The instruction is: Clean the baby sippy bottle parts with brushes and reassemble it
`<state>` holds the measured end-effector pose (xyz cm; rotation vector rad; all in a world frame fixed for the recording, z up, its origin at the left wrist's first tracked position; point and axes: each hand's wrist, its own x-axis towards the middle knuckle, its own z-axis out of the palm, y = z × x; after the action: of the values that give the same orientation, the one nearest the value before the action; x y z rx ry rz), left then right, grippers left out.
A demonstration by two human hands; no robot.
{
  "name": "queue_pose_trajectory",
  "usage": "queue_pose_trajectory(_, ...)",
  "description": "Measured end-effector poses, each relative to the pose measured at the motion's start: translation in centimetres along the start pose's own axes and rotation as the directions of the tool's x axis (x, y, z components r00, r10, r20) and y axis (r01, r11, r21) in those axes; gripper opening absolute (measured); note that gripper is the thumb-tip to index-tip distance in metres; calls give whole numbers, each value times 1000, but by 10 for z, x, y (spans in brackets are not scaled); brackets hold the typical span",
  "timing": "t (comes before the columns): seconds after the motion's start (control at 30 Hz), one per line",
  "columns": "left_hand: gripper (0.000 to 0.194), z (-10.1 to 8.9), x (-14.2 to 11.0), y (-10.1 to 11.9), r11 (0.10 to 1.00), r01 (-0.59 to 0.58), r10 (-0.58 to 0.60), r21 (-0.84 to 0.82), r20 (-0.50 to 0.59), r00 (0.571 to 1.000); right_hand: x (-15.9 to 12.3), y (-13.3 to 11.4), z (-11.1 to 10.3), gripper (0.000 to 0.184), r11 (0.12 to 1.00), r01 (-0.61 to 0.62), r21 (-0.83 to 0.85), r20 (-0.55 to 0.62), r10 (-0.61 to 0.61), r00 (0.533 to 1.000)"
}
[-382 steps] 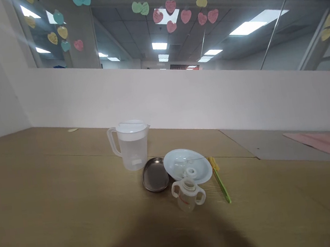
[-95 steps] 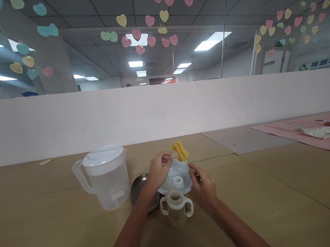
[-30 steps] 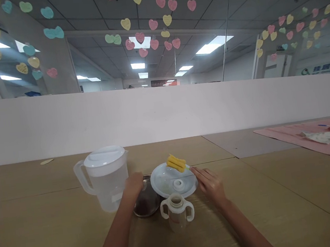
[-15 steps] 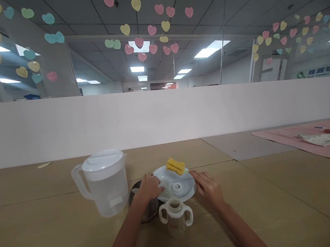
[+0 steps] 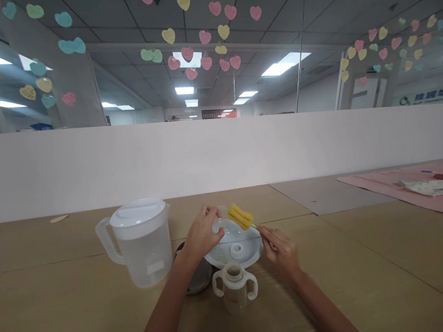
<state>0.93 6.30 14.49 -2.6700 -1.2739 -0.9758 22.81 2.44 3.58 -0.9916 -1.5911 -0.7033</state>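
My left hand (image 5: 202,233) is closed around a clear, dome-like cap (image 5: 223,215), partly hidden by the fingers, above the left side of a white plate (image 5: 251,249). My right hand (image 5: 282,249) grips the thin green handle of a bottle brush (image 5: 239,216); its yellow sponge head is over the plate's far part, close to the cap. A white ring-shaped piece (image 5: 237,250) lies on the plate. In front of it stands an open two-handled baby bottle (image 5: 235,288), upright. Under my left wrist is a dark metal bowl (image 5: 199,283), partly covered.
A lidded clear plastic pitcher (image 5: 145,251) with liquid stands to the left. On the far right a pink cloth (image 5: 372,182) bears some white fabric (image 5: 442,187). A low white wall (image 5: 220,152) borders the table's back.
My left hand has risen from the plate with the clear cap in it. The brush in my right hand has lifted slightly, its head shifting right and up.
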Motion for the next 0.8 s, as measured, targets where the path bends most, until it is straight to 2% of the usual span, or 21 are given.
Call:
queue_pose_trajectory(0.17, 61, -7, -1, 6, 990, -92, 90, -112, -15, 996, -1, 0, -3, 28, 999, 38, -25, 0, -38, 999)
queue_pose_trajectory(0.23, 60, -6, 0, 7, 978, -132, 131, -162, -19, 991, -1, -1, -4, 24, 995, 72, -68, 34, -70, 997)
queue_pose_trajectory(0.37, 40, -2, 0, 7, 934, -161, 179, -318, 29, 983, 0, -6, -10, 19, 981, 112, -157, 80, -101, 992)
queue_pose_trajectory(0.5, 34, -1, -1, 11, 826, -23, 138, -564, 162, 977, 2, -8, -10, 20, 990, 32, -134, 84, -21, 996)
queue_pose_trajectory(0.57, 34, -3, -1, 14, 766, 1, 144, -643, 173, 974, 1, -9, -8, 24, 995, -31, -100, 108, 41, 993)
queue_pose_trajectory(0.67, 35, -6, 0, 17, 746, -33, 166, -665, 138, 976, -1, -13, -7, 33, 991, -107, -80, 136, 117, 984)
queue_pose_trajectory(0.8, 35, -13, 0, 18, 728, 3, 175, -686, 190, 966, 0, -17, -8, 34, 977, -211, 15, 107, 209, 972)
